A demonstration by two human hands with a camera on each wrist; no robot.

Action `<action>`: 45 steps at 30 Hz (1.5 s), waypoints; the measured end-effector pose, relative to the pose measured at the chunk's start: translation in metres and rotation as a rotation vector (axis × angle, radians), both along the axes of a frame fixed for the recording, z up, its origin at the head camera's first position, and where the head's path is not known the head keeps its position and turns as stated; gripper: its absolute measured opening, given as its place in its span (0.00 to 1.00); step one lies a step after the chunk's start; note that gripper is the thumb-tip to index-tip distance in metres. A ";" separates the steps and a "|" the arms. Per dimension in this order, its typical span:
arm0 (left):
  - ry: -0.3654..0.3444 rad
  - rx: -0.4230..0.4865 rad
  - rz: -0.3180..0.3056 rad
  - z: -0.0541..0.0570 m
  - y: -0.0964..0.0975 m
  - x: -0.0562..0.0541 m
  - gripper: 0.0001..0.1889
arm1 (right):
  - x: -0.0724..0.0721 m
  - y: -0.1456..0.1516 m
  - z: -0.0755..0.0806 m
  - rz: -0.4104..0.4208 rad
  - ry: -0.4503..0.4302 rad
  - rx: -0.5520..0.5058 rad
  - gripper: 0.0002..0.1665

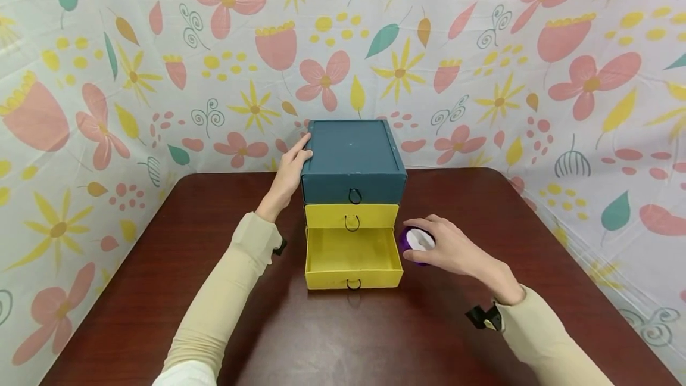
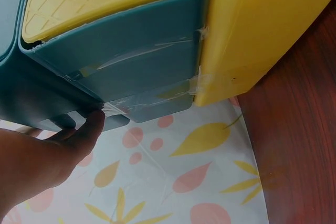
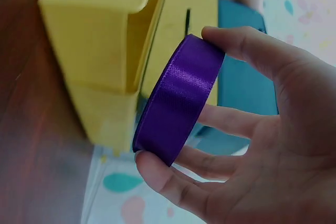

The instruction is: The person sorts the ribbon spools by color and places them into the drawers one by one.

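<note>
A small drawer unit (image 1: 351,151) has a teal top drawer (image 1: 327,189), a yellow middle drawer (image 1: 321,217) and a yellow bottom drawer (image 1: 332,279) pulled out toward me. Nothing shows inside that bottom drawer. My left hand (image 1: 289,173) rests against the unit's upper left side, fingers reaching along its top edge; in the left wrist view its digits touch the teal side. Just right of the pulled-out drawer, my right hand (image 1: 452,246) pinches a roll of purple satin ribbon (image 3: 176,98) by its rim. The roll's white core (image 1: 420,239) faces up toward the head camera.
The unit stands on a dark red-brown wooden table (image 1: 343,338), near its far edge. A white cloth with flowers and leaves (image 1: 343,28) hangs behind and along both sides. Black loop pulls (image 1: 354,285) hang on the drawer fronts.
</note>
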State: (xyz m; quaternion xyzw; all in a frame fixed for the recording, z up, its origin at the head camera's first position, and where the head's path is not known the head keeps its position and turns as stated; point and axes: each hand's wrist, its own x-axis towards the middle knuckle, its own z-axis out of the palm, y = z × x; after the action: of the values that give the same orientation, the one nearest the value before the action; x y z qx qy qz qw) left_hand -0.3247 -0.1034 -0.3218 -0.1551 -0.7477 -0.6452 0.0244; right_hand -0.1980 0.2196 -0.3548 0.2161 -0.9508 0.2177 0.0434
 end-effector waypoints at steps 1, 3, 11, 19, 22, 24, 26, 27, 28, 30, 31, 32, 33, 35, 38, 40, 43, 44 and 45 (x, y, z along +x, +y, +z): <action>-0.003 0.004 0.000 0.000 0.000 0.000 0.28 | -0.001 -0.005 0.002 0.009 -0.004 -0.001 0.33; -0.004 0.006 -0.002 0.001 -0.001 -0.001 0.28 | -0.002 -0.014 0.004 0.026 -0.015 -0.001 0.33; -0.013 0.004 -0.015 0.009 -0.003 0.006 0.28 | -0.011 -0.045 0.003 0.081 -0.070 -0.009 0.34; -0.013 -0.035 -0.001 0.028 0.001 0.025 0.28 | -0.021 -0.064 -0.006 0.140 -0.105 -0.026 0.33; -0.022 -0.029 0.001 0.028 0.001 0.026 0.28 | -0.025 -0.069 -0.012 0.167 -0.114 -0.008 0.32; -0.028 -0.023 -0.003 0.028 0.001 0.025 0.28 | -0.027 -0.073 -0.016 0.175 -0.114 0.009 0.32; -0.029 -0.017 -0.008 0.028 0.001 0.023 0.28 | -0.029 -0.078 -0.018 0.175 -0.107 0.024 0.31; -0.028 -0.017 -0.009 0.028 0.002 0.023 0.28 | -0.029 -0.080 -0.020 0.172 -0.105 0.032 0.30; -0.026 -0.016 -0.009 0.028 0.002 0.022 0.28 | -0.030 -0.083 -0.021 0.167 -0.107 0.038 0.30; -0.022 -0.021 -0.004 0.028 0.002 0.022 0.28 | -0.032 -0.088 -0.025 0.159 -0.115 0.058 0.30; -0.023 -0.025 0.000 0.028 0.001 0.022 0.28 | -0.033 -0.090 -0.027 0.156 -0.120 0.069 0.31; -0.024 -0.028 0.004 0.028 0.001 0.023 0.28 | -0.034 -0.092 -0.029 0.157 -0.125 0.078 0.31; -0.024 -0.033 0.008 0.027 0.001 0.023 0.28 | -0.035 -0.094 -0.032 0.154 -0.135 0.084 0.32; -0.026 -0.035 0.010 0.026 0.001 0.024 0.28 | -0.036 -0.097 -0.035 0.159 -0.144 0.088 0.33; -0.025 -0.029 0.010 0.024 0.000 0.024 0.28 | -0.039 -0.101 -0.039 0.161 -0.162 0.077 0.31; -0.022 -0.028 0.008 0.023 0.000 0.024 0.28 | -0.040 -0.103 -0.041 0.154 -0.183 0.071 0.29; -0.021 -0.030 -0.001 0.022 0.000 0.023 0.28 | -0.042 -0.106 -0.045 0.146 -0.200 0.079 0.26; -0.024 -0.025 -0.007 0.022 0.000 0.023 0.28 | -0.043 -0.106 -0.046 0.144 -0.198 0.084 0.26; -0.022 -0.025 -0.009 0.022 0.000 0.023 0.28 | -0.044 -0.107 -0.047 0.145 -0.194 0.089 0.25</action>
State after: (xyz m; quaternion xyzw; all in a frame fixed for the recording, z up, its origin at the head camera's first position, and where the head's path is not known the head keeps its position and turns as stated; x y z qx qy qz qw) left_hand -0.3017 -0.1037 -0.2993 -0.1516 -0.7552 -0.6376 0.0112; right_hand -0.2418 0.1127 -0.4021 0.2640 -0.9411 0.1977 -0.0740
